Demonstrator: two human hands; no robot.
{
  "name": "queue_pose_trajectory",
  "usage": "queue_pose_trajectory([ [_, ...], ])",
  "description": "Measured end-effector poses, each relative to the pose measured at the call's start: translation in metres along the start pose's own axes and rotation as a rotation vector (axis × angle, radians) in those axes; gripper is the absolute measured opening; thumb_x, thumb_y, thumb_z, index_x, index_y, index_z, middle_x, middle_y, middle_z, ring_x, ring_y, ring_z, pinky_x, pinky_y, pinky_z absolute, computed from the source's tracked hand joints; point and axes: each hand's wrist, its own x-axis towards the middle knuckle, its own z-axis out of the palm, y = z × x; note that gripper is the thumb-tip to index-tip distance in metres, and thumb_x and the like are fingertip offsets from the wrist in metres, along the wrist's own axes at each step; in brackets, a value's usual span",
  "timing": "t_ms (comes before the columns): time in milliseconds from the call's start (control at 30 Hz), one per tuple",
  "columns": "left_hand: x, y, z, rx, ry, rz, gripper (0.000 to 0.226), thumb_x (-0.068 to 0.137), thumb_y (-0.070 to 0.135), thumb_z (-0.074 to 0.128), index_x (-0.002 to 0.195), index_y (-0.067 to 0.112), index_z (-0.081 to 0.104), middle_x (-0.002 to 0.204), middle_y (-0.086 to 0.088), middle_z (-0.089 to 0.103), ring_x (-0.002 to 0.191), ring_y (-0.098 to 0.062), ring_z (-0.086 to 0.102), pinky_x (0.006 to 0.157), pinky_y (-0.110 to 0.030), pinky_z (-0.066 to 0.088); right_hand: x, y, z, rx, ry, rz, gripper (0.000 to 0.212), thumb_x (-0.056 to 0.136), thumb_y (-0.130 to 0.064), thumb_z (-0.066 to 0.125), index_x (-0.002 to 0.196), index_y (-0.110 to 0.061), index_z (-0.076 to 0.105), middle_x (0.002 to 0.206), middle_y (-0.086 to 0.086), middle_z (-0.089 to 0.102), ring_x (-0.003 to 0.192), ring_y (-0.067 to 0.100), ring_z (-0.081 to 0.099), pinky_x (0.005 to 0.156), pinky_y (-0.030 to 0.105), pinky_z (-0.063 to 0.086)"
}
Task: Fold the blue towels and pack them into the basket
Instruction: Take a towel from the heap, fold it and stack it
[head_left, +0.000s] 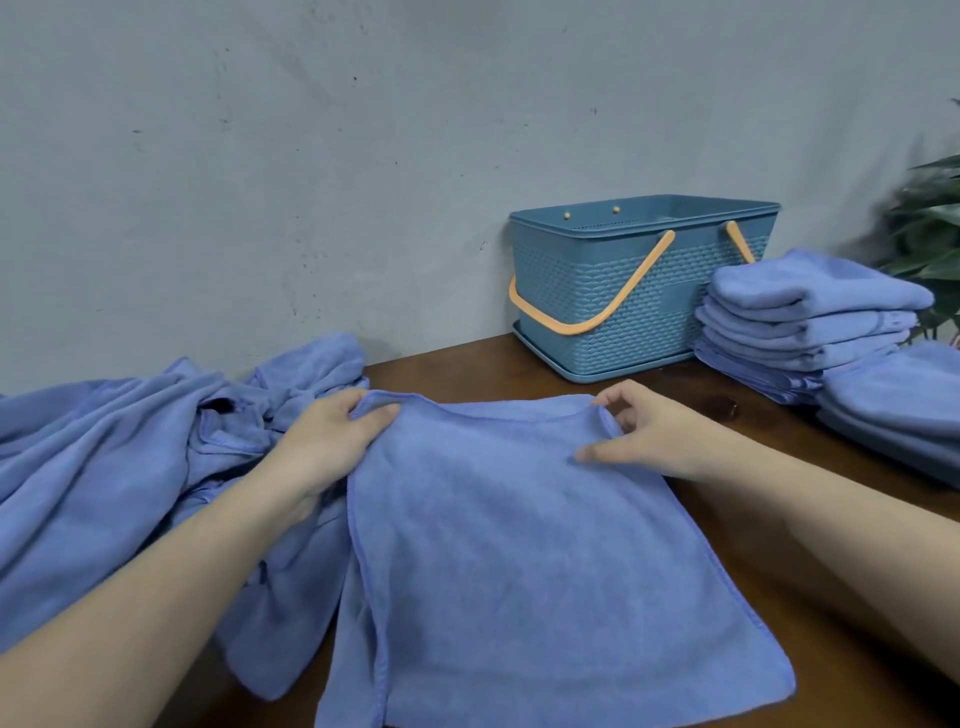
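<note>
Blue microfibre towel (524, 545) lies flat on the brown wooden table (810, 545); both hands, left (332, 441) and right (654, 431), pinch its far corners. Draw them evenly toward six o'clock, edges matched. Teal woven-plastic basket (639, 296) waits at one o'clock.

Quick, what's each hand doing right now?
Left hand: pinches the far left corner of the spread towel.
Right hand: pinches its far right corner.
</note>
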Motion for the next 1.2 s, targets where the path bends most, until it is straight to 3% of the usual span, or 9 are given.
queue_pose_trajectory([
  [200, 0.002, -0.003, 0.004, -0.219, -0.073, -0.209, 0.023, 0.101, 0.022, 0.058, 0.113, 0.005, 0.067, 0.106, -0.02, 0.072, 0.09, -0.025, 0.065, 0.076, -0.036, 0.05, 0.007, 0.005, 0.002, -0.029, 0.111, 0.028, 0.011, 0.093, -0.013, 0.059, 0.1, -0.019, 0.063, 0.099, 0.002, 0.072, 0.096, 0.021, 0.068, 0.077, 0.03, 0.051],
  [267, 0.005, -0.003, 0.002, -0.16, -0.03, -0.139, 0.021, 0.1, 0.022, 0.06, 0.109, 0.004, 0.066, 0.107, -0.021, 0.072, 0.087, -0.024, 0.066, 0.077, -0.037, 0.05, 0.006, 0.001, -0.004, 0.098, 0.113, 0.069, 0.012, 0.097, -0.014, 0.056, 0.099, -0.016, 0.067, 0.095, 0.005, 0.073, 0.082, 0.022, 0.067, 0.067, 0.034, 0.052],
  [367, 0.015, 0.01, -0.002, -0.092, 0.082, -0.011, 0.011, 0.098, 0.023, 0.063, 0.094, 0.015, 0.068, 0.088, -0.008, 0.072, 0.075, -0.018, 0.065, 0.068, -0.031, 0.05, 0.012, -0.014, -0.016, 0.162, 0.096, 0.094, 0.017, 0.101, -0.015, 0.05, 0.1, -0.006, 0.065, 0.069, 0.013, 0.056, 0.051, 0.022, 0.046, 0.044, 0.027, 0.032],
  [467, 0.039, 0.017, -0.007, -0.023, 0.119, 0.005, 0.011, 0.094, 0.021, 0.066, 0.093, 0.012, 0.071, 0.085, -0.007, 0.072, 0.074, -0.018, 0.063, 0.066, -0.03, 0.049, 0.032, -0.026, -0.024, 0.111, 0.119, 0.111, 0.019, 0.102, -0.021, 0.05, 0.092, -0.012, 0.064, 0.064, 0.007, 0.049, 0.046, 0.019, 0.039, 0.042, 0.024, 0.027],
  [567, 0.059, 0.006, -0.008, 0.215, 0.108, -0.002, 0.02, 0.094, 0.021, 0.066, 0.081, 0.007, 0.064, 0.074, -0.01, 0.06, 0.068, -0.02, 0.053, 0.061, -0.029, 0.04, 0.055, -0.026, -0.015, 0.003, 0.138, 0.075, 0.024, 0.1, -0.02, 0.052, 0.104, 0.0, 0.064, 0.069, 0.009, 0.049, 0.045, 0.019, 0.04, 0.035, 0.021, 0.027],
  [733, 0.065, -0.021, 0.004, 0.367, 0.074, 0.001, 0.009, 0.094, 0.018, 0.063, 0.1, 0.021, 0.058, 0.089, 0.008, 0.058, 0.074, -0.005, 0.052, 0.059, -0.017, 0.039, 0.069, -0.004, 0.01, -0.202, 0.126, 0.025, 0.012, 0.094, -0.03, 0.055, 0.091, -0.03, 0.067, 0.087, -0.002, 0.071, 0.085, 0.022, 0.066, 0.07, 0.037, 0.051],
  [833, 0.062, -0.028, 0.004, 0.256, 0.089, 0.025, 0.019, 0.093, 0.012, 0.06, 0.107, 0.021, 0.051, 0.094, 0.004, 0.059, 0.076, -0.01, 0.057, 0.063, -0.025, 0.046, 0.066, 0.002, 0.015, -0.175, 0.159, 0.047, 0.009, 0.088, -0.035, 0.055, 0.095, -0.039, 0.059, 0.082, -0.011, 0.065, 0.084, 0.019, 0.063, 0.066, 0.033, 0.043],
  [967, 0.059, -0.036, -0.005, 0.208, 0.108, 0.026, 0.026, 0.095, -0.003, 0.05, 0.104, 0.018, 0.038, 0.067, 0.0, 0.042, 0.042, -0.007, 0.037, 0.041, -0.019, 0.03, 0.059, 0.008, 0.019, -0.14, 0.202, 0.038, 0.035, 0.088, -0.03, 0.057, 0.117, -0.043, 0.043, 0.084, -0.012, 0.066, 0.083, 0.018, 0.063, 0.07, 0.035, 0.045],
  [1200, 0.063, -0.038, -0.005, 0.319, 0.147, 0.047, 0.021, 0.091, -0.003, 0.055, 0.08, 0.014, 0.051, 0.065, -0.004, 0.049, 0.054, -0.013, 0.039, 0.046, -0.016, 0.031, 0.063, 0.012, 0.017, -0.045, 0.222, 0.025, 0.049, 0.092, -0.024, 0.058, 0.137, -0.033, 0.041, 0.09, -0.015, 0.065, 0.084, 0.017, 0.063, 0.078, 0.039, 0.05],
])
